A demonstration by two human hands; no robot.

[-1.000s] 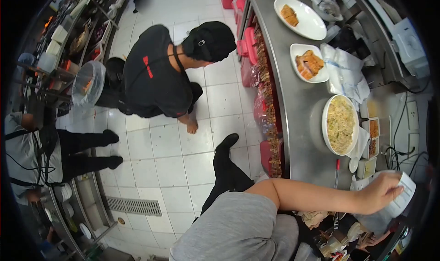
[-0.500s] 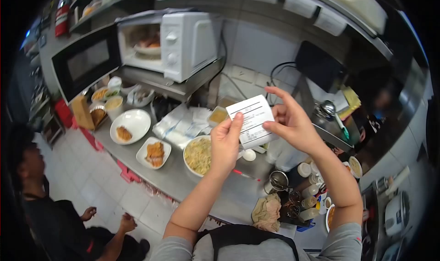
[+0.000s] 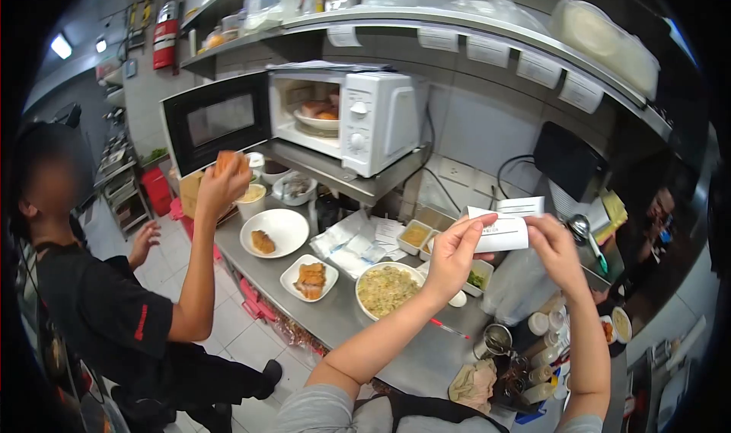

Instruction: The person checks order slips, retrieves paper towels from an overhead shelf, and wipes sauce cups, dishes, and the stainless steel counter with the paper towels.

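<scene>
A white printed receipt (image 3: 502, 237) is stretched between my two hands above the counter, bent so that part of it stands up behind the front fold. My left hand (image 3: 454, 254) pinches its left end, and my right hand (image 3: 558, 252) grips the right end. Below and left of them lie a bowl of fried rice (image 3: 387, 290), a square dish with breaded, fried pieces (image 3: 310, 278) and a round white plate (image 3: 288, 235) with one fried piece. Small containers, one with yellowish contents (image 3: 415, 235), sit just behind my left hand.
A white microwave (image 3: 377, 121) stands open with a plate of food inside. At left a co-worker (image 3: 114, 288) raises a hand (image 3: 226, 186) holding something orange-brown. Bottles (image 3: 542, 357) crowd the right; a shelf (image 3: 457, 23) with paper slips runs overhead.
The receipt went from flat and upright to folded over between my hands. My view shifted up and left. The co-worker has straightened and lifted a hand holding an orange-brown item towards the microwave.
</scene>
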